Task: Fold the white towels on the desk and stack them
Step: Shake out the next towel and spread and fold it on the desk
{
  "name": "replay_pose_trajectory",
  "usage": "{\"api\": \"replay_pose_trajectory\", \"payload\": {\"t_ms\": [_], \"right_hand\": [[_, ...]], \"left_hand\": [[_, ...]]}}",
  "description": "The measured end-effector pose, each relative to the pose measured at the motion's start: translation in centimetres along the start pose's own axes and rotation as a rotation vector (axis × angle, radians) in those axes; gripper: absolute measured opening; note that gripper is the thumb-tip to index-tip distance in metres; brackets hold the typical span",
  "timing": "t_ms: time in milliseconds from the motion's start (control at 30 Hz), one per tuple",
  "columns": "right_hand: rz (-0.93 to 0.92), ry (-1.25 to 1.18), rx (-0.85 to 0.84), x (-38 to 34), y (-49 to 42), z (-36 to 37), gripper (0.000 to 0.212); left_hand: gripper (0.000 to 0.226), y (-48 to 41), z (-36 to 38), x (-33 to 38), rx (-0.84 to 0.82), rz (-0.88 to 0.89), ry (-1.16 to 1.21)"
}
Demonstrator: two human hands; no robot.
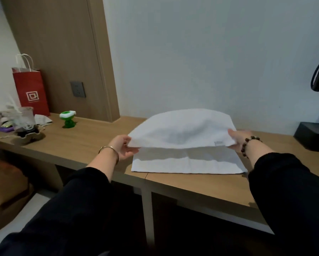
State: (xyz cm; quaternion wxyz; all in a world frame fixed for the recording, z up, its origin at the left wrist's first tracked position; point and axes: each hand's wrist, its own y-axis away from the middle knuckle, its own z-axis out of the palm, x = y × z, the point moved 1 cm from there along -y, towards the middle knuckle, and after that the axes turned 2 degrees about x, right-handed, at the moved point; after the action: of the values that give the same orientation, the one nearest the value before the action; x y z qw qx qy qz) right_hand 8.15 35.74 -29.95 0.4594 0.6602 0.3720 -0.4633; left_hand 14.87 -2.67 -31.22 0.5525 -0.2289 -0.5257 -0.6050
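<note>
Left hand (122,147) and right hand (238,140) pinched the towel (180,133), its long axis left-right, over the bench (201,185).

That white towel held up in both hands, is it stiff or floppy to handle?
Probably floppy: the white towel billows between the left hand and right hand. Likely light: pinches at two corners hold it up.

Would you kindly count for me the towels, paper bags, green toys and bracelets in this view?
Towel: 1, it seems, gripped by the left hand and the right hand
Paper bag: 1, red
Green toy: 1
Bracelets: 2, a gold bangle and a bead bracelet
Total: 5
</note>
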Motion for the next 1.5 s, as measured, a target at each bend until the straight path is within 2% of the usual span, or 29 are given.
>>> {"api": "replay_pose_trajectory", "payload": {"t_ms": [133, 233, 300, 367, 433, 533, 567, 633, 733, 800, 867, 967, 1100, 1167, 1233, 1300, 1400, 1433, 1500], "right_hand": [[0.028, 0.111, 0.032, 0.9, 1.3, -0.3, 0.018], [-0.025, 0.403, 0.072, 1.7, 2.5, -0.2, 0.018], [-0.035, 0.475, 0.122, 2.6, 2.5, -0.4, 0.021], [-0.044, 0.586, 0.198, 3.3, 2.7, -0.3, 0.019], [-0.136, 0.701, 0.271, 3.4, 3.1, 0.4, 0.009], [-0.423, 1.003, 0.365, 3.4, 3.9, 2.6, 0.046], [-0.555, 1.039, 0.320, 3.3, 4.4, 3.7, 0.048], [-0.723, 0.957, 0.112, 3.2, 5.4, 6.6, 0.045], [-0.832, 0.873, -0.305, 4.0, 7.6, 10.9, 0.035], [-0.844, 0.952, -0.481, 4.9, 8.5, 13.0, 0.041], [-0.827, 1.105, -0.503, 5.7, 8.6, 14.1, 0.049], [-0.801, 1.245, -0.338, 6.1, 8.6, 14.6, 0.046], [-0.895, 1.473, -0.149, 6.0, 9.2, 15.4, 0.036], [-1.054, 1.418, -0.223, 5.8, 9.3, 15.9, 0.031], [-1.147, 1.221, -0.405, 5.5, 9.5, 16.6, 0.039], [-1.177, 1.135, -0.519, 5.3, 9.7, 17.4, 0.048], [-1.263, 1.275, -0.538, 5.7, 9.9, 19.1, 0.074], [-1.278, 1.307, -0.519, 5.8, 9.9, 19.6, 0.076], [-1.244, 1.273, -0.504, 5.7, 9.9, 20.2, 0.064]], "left_hand": [[0.033, 0.9, 0.3, -0.2, 0.042, -0.025, -0.259], [0.017, 1.2, 0.4, -0.9, 0.117, -0.007, -0.480], [0.005, 1.4, 0.6, -1.7, 0.137, -0.004, -0.562], [0.010, 1.4, 0.6, -2.2, 0.145, 0.040, -0.614], [0.015, 1.3, 0.7, -2.3, 0.144, 0.074, -0.668], [0.017, 1.3, 0.4, -2.0, 0.131, 0.085, -0.792], [0.016, 1.2, 0.2, -1.9, 0.126, 0.083, -0.814], [0.017, 1.0, -0.2, -1.8, 0.108, 0.073, -0.792], [0.019, 0.9, -0.6, -1.9, 0.084, 0.059, -0.710], [0.020, 0.8, -0.6, -1.9, 0.077, 0.098, -0.828], [0.031, 1.1, -0.8, -1.8, 0.079, 0.196, -1.090], [0.040, 1.7, -1.6, -2.4, 0.055, 0.346, -1.338], [0.016, 2.0, -3.5, -4.0, -0.042, 0.594, -1.457], [0.018, 1.9, -4.4, -4.6, -0.102, 0.682, -1.496], [0.027, 1.5, -5.2, -4.8, -0.162, 0.711, -1.469], [0.031, 1.2, -5.6, -4.9, -0.186, 0.729, -1.478], [0.035, 0.8, -6.0, -5.0, -0.211, 0.796, -1.568], [0.036, 0.8, -6.1, -5.0, -0.223, 0.812, -1.566], [0.036, 0.5, -6.6, -4.9, -0.233, 0.814, -1.515]]}}
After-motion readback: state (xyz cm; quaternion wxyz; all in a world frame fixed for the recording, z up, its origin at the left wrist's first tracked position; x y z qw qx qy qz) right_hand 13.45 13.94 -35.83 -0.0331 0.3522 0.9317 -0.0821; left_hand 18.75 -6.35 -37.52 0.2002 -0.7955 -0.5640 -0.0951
